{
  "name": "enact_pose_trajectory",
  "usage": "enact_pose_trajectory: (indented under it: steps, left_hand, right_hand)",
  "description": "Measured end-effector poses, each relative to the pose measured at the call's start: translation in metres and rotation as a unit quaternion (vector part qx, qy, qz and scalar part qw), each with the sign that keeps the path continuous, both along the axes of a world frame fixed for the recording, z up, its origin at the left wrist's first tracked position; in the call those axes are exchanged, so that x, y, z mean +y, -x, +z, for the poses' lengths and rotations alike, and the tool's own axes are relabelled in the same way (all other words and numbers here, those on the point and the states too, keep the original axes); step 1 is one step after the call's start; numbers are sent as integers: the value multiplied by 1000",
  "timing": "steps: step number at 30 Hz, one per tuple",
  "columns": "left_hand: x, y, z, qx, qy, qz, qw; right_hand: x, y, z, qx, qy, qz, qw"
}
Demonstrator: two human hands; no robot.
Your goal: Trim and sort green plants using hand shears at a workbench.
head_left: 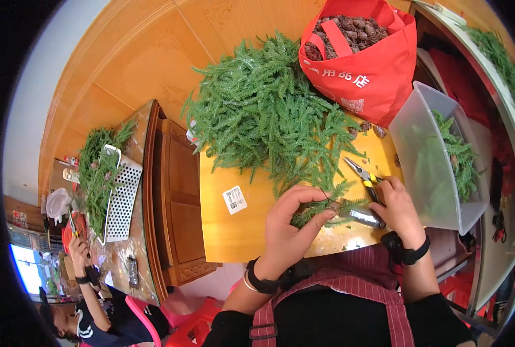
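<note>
My left hand [295, 222] is closed, pinching a small green artificial pine sprig [306, 214] between thumb and fingers. A thin dark stem or wire sticks up by the fingertips, and a small brownish bit shows there. My right hand [401, 209] is curled around the handles of yellow-and-black pliers [358, 169], whose jaws point away to the upper left. Beneath the right fingers lies a dark glossy object [367, 218]; its kind I cannot make out. Just beyond both hands spreads a large heap of green pine sprigs [263, 110].
A red bag [361, 75] of pine cones stands behind the yellow table [225, 237]. A translucent bin [422, 156] with sprigs is at right; loose cones [379, 131] and a white label [235, 199] lie on the table. At left, another person [104, 315] sits by a white perforated basket [124, 196].
</note>
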State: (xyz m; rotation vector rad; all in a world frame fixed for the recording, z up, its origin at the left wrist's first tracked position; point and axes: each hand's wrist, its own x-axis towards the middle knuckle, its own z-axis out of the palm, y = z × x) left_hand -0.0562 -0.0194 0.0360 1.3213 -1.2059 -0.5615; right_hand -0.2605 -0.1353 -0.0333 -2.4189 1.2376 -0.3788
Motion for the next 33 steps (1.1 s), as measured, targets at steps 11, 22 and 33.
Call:
enact_pose_trajectory:
  steps: [11, 22, 33]
  left_hand:
    - [4, -18, 15, 273, -128, -144, 943]
    - [-2, -47, 14, 249, -186, -284, 907]
    - [6, -58, 21, 248, -193, -353, 881]
  right_hand:
    - [-5, -8, -1, -41, 4, -43, 998]
    - [22, 10, 70, -387, -329, 46, 860]
    - [12, -14, 86, -243, -77, 285, 924]
